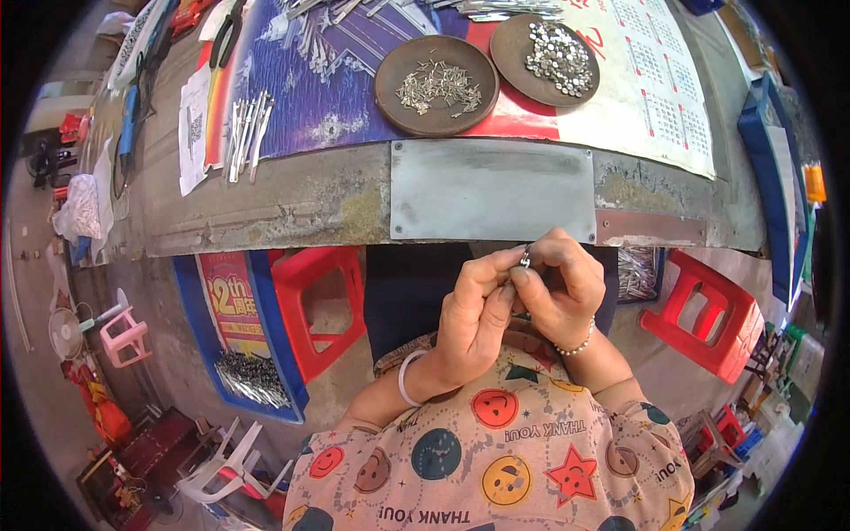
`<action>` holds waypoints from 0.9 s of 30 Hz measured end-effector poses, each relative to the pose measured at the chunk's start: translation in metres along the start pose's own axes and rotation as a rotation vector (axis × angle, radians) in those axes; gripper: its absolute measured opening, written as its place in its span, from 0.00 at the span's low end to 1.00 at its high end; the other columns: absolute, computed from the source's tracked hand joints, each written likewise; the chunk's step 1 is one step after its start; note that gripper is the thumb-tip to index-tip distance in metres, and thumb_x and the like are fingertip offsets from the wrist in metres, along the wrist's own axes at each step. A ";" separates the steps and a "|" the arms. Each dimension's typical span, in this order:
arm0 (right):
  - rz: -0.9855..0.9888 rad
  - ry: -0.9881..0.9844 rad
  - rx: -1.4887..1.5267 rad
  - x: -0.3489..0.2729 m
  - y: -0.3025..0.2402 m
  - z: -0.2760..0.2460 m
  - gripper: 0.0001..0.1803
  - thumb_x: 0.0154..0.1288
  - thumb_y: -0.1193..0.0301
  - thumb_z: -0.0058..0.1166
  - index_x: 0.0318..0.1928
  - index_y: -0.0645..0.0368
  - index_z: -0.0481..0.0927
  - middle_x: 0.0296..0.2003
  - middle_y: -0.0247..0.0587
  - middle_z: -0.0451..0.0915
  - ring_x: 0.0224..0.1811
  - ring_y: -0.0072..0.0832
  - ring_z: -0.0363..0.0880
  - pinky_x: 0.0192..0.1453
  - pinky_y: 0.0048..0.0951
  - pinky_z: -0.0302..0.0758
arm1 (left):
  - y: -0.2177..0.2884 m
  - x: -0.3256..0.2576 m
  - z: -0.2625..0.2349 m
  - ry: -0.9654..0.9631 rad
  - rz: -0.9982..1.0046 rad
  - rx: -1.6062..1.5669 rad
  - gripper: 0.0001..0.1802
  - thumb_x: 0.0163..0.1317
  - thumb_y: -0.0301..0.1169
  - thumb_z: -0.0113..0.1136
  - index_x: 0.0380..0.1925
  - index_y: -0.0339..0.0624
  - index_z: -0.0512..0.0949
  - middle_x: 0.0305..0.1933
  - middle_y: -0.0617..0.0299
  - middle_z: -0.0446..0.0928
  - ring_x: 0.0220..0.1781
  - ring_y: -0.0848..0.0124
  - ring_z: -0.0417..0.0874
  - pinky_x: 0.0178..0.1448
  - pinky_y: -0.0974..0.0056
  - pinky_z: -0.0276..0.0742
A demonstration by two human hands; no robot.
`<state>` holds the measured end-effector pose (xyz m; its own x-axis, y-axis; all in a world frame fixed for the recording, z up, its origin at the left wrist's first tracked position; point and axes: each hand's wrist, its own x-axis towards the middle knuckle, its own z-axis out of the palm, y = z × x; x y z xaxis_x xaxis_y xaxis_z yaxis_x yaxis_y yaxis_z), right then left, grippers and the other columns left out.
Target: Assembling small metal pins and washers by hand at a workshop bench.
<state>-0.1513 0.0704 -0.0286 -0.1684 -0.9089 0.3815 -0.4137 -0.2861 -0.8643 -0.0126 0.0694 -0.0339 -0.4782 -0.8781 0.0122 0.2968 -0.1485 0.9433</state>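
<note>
Close in front of my body, at the table's near edge, both hands are raised with fingertips almost meeting. A small shiny metal part (525, 259) shows between them. My left hand (474, 314), with a pale bangle at its wrist, pinches at it with thumb and forefinger. My right hand (565, 279), a beaded bracelet on its wrist, has thumb and fingers closed around the same part. Fingers cover most of it, so its exact kind is hidden. Just beyond the hands, a grey metal plate (491, 195) is fixed to the table edge.
One brown dish (452, 53) holds small metal pins; another (513, 57) holds round metal pieces. Metal strips (248, 137) and black-handled pliers (228, 35) lie at left. Below are red stools (305, 310) (708, 319) and a blue tray (297, 394) of metal parts.
</note>
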 end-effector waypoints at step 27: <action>0.077 0.195 -0.095 0.018 0.014 -0.022 0.07 0.70 0.74 0.41 0.35 0.66 0.70 0.32 0.41 0.67 0.27 0.21 0.66 0.32 0.20 0.67 | 0.108 0.090 -0.180 0.519 0.335 1.179 0.07 0.59 0.23 0.55 0.38 0.33 0.75 0.32 0.53 0.73 0.29 0.63 0.76 0.35 0.63 0.72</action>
<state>-0.1803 0.0568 -0.0268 -0.3684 -0.8486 0.3796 -0.4735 -0.1801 -0.8622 0.1253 -0.1077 0.0090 -0.0766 -0.9044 0.4198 -0.6772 0.3562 0.6438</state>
